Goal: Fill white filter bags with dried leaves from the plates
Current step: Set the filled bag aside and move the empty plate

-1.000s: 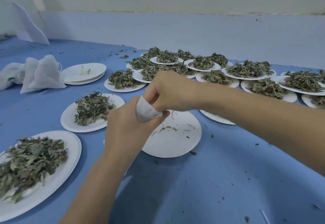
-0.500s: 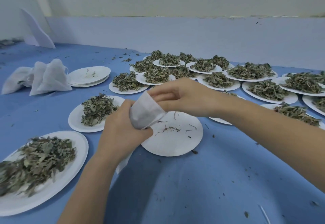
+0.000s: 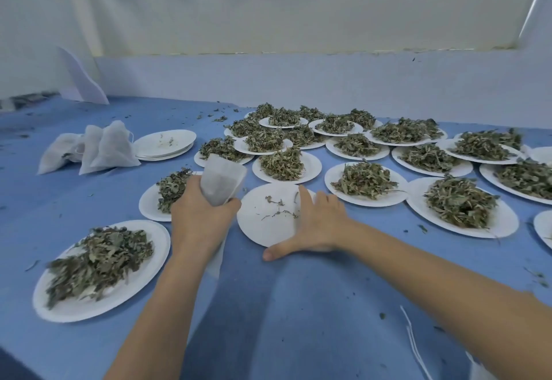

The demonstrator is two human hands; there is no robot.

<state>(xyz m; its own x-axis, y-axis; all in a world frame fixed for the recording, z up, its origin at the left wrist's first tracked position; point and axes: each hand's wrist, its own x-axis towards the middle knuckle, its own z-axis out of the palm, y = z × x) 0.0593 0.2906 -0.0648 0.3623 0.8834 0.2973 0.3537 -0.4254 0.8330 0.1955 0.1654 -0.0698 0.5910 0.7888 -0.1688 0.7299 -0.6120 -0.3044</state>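
Note:
My left hand (image 3: 199,220) grips a white filter bag (image 3: 222,178) around its lower part, mouth up and open, with dark leaves showing through. My right hand (image 3: 316,227) lies flat with spread fingers on the right edge of a nearly bare white paper plate (image 3: 263,227) that carries only a few leaf scraps (image 3: 279,209). A plate of dried leaves (image 3: 170,191) sits just behind my left hand, partly hidden by it. Another full plate (image 3: 98,263) is at the near left.
Filled white bags (image 3: 98,148) lie at the far left beside a stack of emptied plates (image 3: 164,144). Several plates heaped with leaves (image 3: 364,181) crowd the middle and right of the blue cloth. White strings (image 3: 413,341) lie at the near right. A low wall runs behind.
My right hand let go of the bag's mouth and dropped flat onto the nearly bare plate. My left hand keeps the bag, now held upright. The camera tilted up.

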